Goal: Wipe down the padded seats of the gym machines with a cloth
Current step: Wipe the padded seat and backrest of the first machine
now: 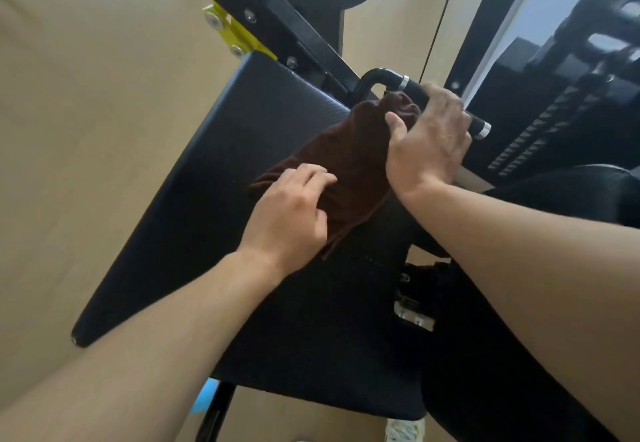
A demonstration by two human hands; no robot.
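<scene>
Left hand (291,209), forearm extended from the lower left, rests palm-down with loosely spread fingers on the near end of the brown cloth (332,168), which lies bunched on the black padded seat (214,171). Beyond it, the right hand (427,140) pinches the cloth's far end with the thumb, its fingers draped over the machine's black handle (391,79).

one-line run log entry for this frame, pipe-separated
step: wiping seat | left hand: presses cloth | right hand: holds cloth at handle | cloth: bunched on seat
</scene>
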